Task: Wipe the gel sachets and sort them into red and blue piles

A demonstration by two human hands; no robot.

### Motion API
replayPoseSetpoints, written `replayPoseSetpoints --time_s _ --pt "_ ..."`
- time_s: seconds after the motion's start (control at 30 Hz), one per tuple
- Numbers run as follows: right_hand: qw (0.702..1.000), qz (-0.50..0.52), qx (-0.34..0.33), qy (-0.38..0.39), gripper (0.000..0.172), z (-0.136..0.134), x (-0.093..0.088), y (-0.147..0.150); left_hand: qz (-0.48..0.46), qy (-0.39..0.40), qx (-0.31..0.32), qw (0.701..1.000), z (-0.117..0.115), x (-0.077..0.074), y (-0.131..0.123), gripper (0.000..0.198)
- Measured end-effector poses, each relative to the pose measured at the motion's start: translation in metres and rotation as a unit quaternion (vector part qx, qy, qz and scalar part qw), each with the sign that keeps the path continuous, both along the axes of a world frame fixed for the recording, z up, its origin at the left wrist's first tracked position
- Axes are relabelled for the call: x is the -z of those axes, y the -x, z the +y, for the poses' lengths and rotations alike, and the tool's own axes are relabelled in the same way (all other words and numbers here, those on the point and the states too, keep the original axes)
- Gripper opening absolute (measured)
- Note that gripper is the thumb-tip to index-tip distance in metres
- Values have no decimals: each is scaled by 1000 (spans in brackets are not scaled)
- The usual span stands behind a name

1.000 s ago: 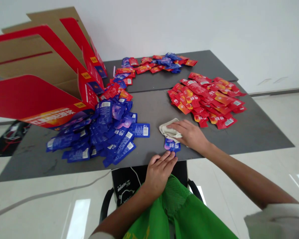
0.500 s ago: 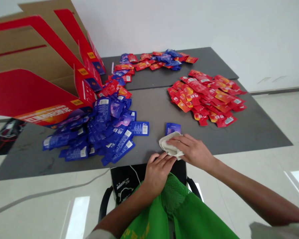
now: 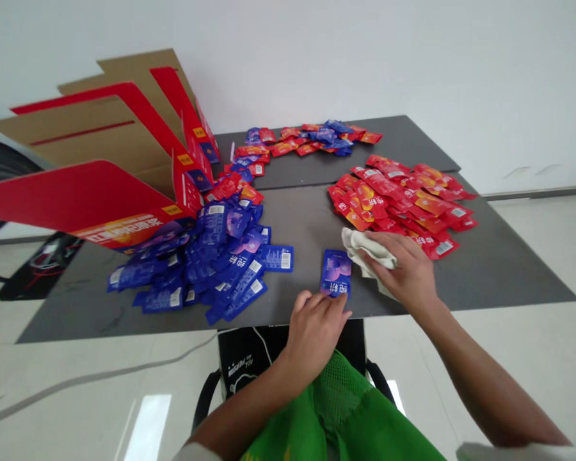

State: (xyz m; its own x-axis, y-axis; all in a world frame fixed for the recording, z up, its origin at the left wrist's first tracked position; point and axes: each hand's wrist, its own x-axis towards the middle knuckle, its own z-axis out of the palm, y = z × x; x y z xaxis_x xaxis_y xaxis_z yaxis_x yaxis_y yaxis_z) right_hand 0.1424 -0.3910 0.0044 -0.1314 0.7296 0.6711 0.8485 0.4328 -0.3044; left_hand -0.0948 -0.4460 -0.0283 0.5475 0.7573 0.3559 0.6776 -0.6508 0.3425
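A blue foil sachet [image 3: 336, 274] lies alone on the grey table, and the fingertips of my left hand [image 3: 314, 334] touch its lower end. I cannot tell whether they grip it. My right hand [image 3: 406, 270] sits just to its right, fingers wrapped over a crumpled cream cloth [image 3: 368, 255] pressed to the tabletop. Beyond that hand spreads a heap of red sachets [image 3: 398, 205]. A heap of blue sachets [image 3: 211, 256] lies to the left, and a mixed red and blue strip [image 3: 297, 144] runs along the far side.
Flattened red-and-brown cardboard display boxes [image 3: 110, 134] lean over the table's left side, above the blue heap. Bare grey tabletop [image 3: 297, 221] shows between the heaps. Below the near edge are a black bag [image 3: 242, 365] and green mesh fabric [image 3: 338, 410].
My right hand has slid the cloth rightward, off the area beside the sachet. The sachet now lies closer to my left hand, which has moved up to touch it. The view has shifted slightly.
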Motion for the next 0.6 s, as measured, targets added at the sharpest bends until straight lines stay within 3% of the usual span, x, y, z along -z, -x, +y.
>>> replayPoseSetpoints --time_s 0.17,0.37,0.47,0.6 --pt "989 110 92 30 39 -45 23 -18 73 15 -112 991 20 -11 -30 56" --pt "936 261 196 134 60 -56 52 -24 141 47 -152 977 34 -22 -52 83" --pt "917 302 217 146 65 -55 53 -21 189 78 -155 967 42 -38 -62 71" --pt "902 335 233 145 67 -55 48 -18 207 156 -170 951 53 -59 -69 35"
